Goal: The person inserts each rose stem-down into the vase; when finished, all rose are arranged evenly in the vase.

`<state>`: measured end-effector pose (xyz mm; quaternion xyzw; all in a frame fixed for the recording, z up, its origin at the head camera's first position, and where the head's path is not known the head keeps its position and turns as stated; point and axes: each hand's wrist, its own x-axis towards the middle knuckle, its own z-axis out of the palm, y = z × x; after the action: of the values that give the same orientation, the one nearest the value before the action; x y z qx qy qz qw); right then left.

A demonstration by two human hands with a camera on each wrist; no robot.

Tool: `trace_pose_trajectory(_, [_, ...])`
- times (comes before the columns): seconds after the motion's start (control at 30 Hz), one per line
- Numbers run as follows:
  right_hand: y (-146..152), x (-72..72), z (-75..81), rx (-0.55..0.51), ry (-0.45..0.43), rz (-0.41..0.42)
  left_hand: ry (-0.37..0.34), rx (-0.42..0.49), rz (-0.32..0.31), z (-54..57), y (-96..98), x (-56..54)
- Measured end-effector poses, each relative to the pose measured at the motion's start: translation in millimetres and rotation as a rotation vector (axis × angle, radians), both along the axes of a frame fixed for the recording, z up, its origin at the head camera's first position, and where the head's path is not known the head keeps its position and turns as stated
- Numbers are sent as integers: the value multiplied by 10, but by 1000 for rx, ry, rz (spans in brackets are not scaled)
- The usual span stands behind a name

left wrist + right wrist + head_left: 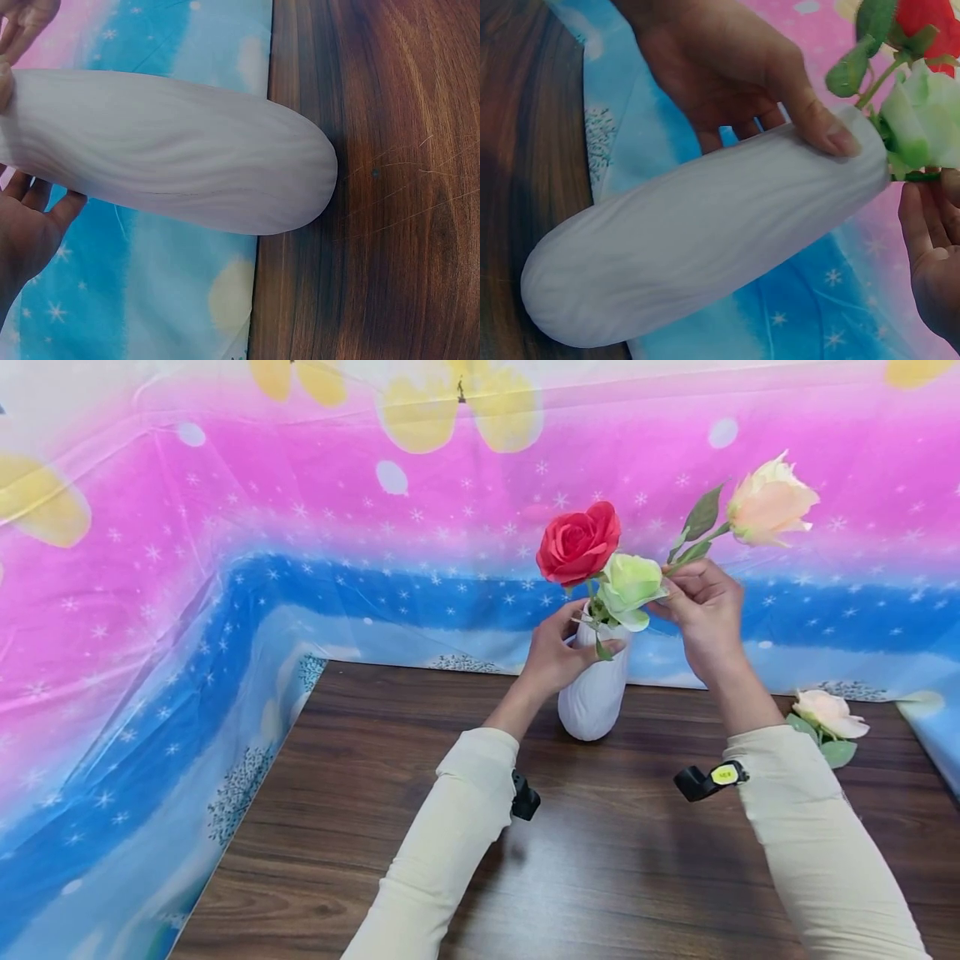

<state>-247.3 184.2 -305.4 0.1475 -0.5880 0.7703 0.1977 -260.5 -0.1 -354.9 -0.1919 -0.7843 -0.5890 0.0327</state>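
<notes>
My left hand [553,652] grips the upper part of a white ribbed vase [591,702], its thumb across the front near the rim. In the right wrist view the left hand [727,67] lies along the vase's upper side. A red rose [579,543] and a pale green rose [630,583] stand in the vase mouth. Between thumb and fingers, my right hand [705,610] pinches the stem of a peach rose [772,503] beside the vase mouth. That rose leans up to the right. The stem's lower end is hidden in the head view by the hand and green rose.
Another pale peach rose [831,714] with green leaves lies at the right rear of the dark wooden table [360,793]. Behind the table hangs a pink and blue patterned cloth [450,568]. A small black device is strapped at each wrist.
</notes>
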Motion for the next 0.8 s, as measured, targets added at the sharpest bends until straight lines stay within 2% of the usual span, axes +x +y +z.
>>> trace_pose_trajectory(0.37, [-59,-37,-88,91,12,-28,32,6,-27,1,1,-15])
trace_pose_trajectory(0.5, [-47,-39,-82,235,23,-90,21,24,-35,-7,1,-15])
trace_pose_trajectory(0.67, [6,-1,-33,472,-67,-167,22,42,-39,-17,4,-17])
trace_pose_trajectory(0.73, [32,22,5,485,-106,-163,25,39,-38,-16,4,-18])
trace_pose_trajectory(0.8, [60,41,46,428,-120,-148,26,37,-39,-14,2,-18])
